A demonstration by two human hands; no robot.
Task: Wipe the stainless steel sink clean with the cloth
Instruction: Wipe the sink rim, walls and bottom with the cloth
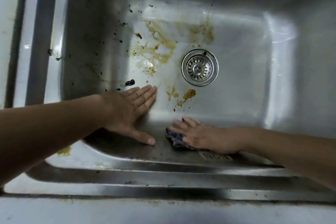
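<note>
The stainless steel sink [254, 96] fills the head view, its floor smeared with yellow-brown stains [160, 49] and dark specks left of the drain strainer [199, 67]. My left hand [129, 114] lies flat with fingers spread against the near wall and floor of the basin, holding nothing. My right hand [201, 136] presses a dark blue-purple cloth [175, 137] against the near inner wall, fingers spread over it. Most of the cloth is hidden under the palm.
A black blob [130, 82] sits just beyond my left fingertips. More brown spots [188, 94] lie below the drain. The sink's front rim [163, 174] has a yellow smear [64, 151] at its left. A pale counter edge [163, 212] runs along the bottom.
</note>
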